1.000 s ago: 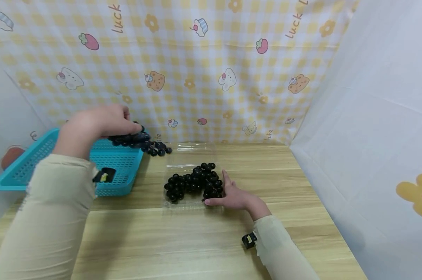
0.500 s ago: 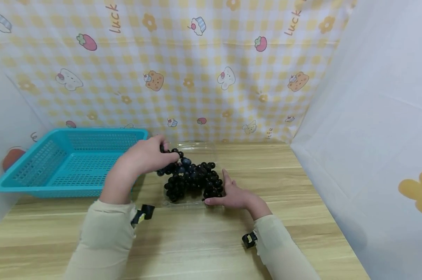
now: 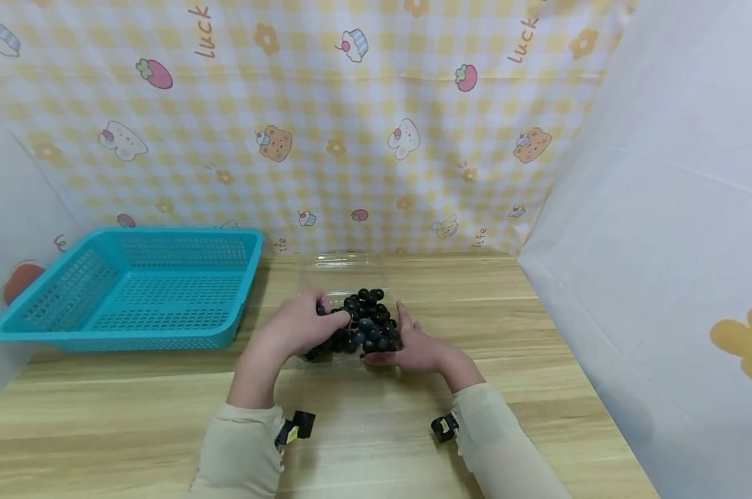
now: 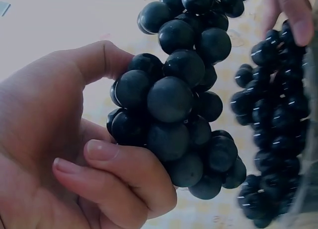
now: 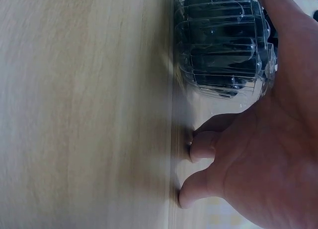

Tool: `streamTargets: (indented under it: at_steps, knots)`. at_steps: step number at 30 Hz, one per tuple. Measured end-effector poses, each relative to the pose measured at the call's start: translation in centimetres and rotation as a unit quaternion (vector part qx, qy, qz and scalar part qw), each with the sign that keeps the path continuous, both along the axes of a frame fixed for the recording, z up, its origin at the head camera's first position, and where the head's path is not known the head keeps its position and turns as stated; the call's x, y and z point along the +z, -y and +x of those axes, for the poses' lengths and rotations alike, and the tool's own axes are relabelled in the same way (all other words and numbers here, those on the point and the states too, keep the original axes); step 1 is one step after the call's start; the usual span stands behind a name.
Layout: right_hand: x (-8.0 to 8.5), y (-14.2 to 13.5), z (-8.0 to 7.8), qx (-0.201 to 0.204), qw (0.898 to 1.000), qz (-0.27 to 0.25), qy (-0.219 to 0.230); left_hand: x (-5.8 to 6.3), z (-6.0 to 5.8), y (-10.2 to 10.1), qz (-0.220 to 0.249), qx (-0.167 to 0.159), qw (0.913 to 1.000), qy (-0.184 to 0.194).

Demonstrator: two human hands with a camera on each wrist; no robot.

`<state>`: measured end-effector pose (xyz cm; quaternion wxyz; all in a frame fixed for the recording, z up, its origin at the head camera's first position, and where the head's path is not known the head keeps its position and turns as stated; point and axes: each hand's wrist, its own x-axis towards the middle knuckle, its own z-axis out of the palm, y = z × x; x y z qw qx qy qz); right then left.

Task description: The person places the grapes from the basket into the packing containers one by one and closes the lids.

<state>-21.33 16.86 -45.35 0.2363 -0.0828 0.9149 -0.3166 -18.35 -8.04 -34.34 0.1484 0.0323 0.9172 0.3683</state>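
In the head view, my left hand (image 3: 297, 326) holds a bunch of dark grapes (image 3: 368, 333) low over a clear plastic container (image 3: 341, 274), whose hinged lid stands open at the back. The left wrist view shows the fingers curled under the held bunch (image 4: 170, 100). More dark grapes (image 4: 276, 122) lie inside the container, partly covered by the left hand in the head view. My right hand (image 3: 419, 350) rests against the container's right side, thumb along the front corner and index finger stretched toward the back. Its other fingers (image 5: 196, 187) touch the table beside the ribbed container wall.
A turquoise perforated basket (image 3: 132, 339) stands on the left of the wooden table (image 3: 475, 298), with nothing seen in it. Behind hangs a yellow checked curtain (image 3: 338, 104); a white sheet (image 3: 650, 208) borders the right side.
My left hand has carried the grape bunch from above the basket rightward and down over the grapes in the container. My right hand stays against the container's side.
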Motion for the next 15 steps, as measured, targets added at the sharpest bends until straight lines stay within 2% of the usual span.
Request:
streamTargets:
  at_steps: [4,8,15]
  knots:
    - [0.0,0.1,0.0,-0.001,1.000,-0.007,-0.002,-1.2,0.2,-0.2,0.021,0.012,0.9996,0.014]
    - [0.0,0.2,-0.1,-0.002,1.000,-0.012,-0.003,-1.7,0.4,-0.3,0.038,0.020,0.9989,0.016]
    - [0.0,0.2,-0.2,-0.003,1.000,-0.004,-0.003,-2.2,0.8,-0.9,0.021,0.029,0.9989,0.031]
